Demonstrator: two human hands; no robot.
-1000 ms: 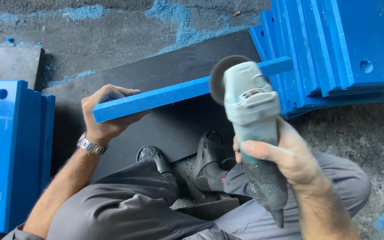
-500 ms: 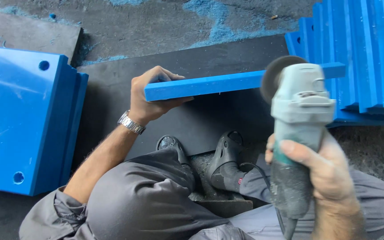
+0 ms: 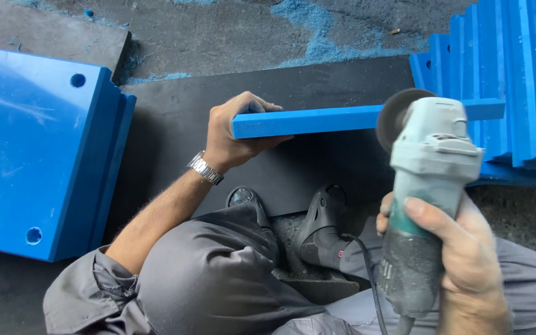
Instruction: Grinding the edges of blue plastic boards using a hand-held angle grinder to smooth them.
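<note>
Rough grey concrete floor (image 3: pixel 218 37), dusted with blue shavings, is spreading beneath us, and a flat black rubber mat (image 3: pixel 175 118) is lying across it. No bins or boxes are showing; instead, thick blue plastic slabs with drilled holes (image 3: pixel 32 142) are stacking at the mat's left edge, and more blue plastic boards (image 3: pixel 510 74) are fanning out at its right edge.

We are crouching over the mat, our dark shoes (image 3: pixel 321 226) planted on its near edge. Our left hand (image 3: pixel 234 133), a metal wristwatch (image 3: pixel 205 168) on its wrist, is clenching around the left end of a long narrow blue plastic strip (image 3: pixel 317 120), fingers curled over the top and thumb underneath, holding it level above the middle of the mat. Our right hand (image 3: pixel 460 248) is wrapping tightly around the body of a grey-green angle grinder (image 3: pixel 426 186), raised upright, with its dark round disc (image 3: pixel 398 115) meeting the strip toward the strip's right end.

We cannot tell whether the disc is spinning. The grinder is covering part of the strip, and its black cable (image 3: pixel 367 267) is running out of sight at the bottom.
</note>
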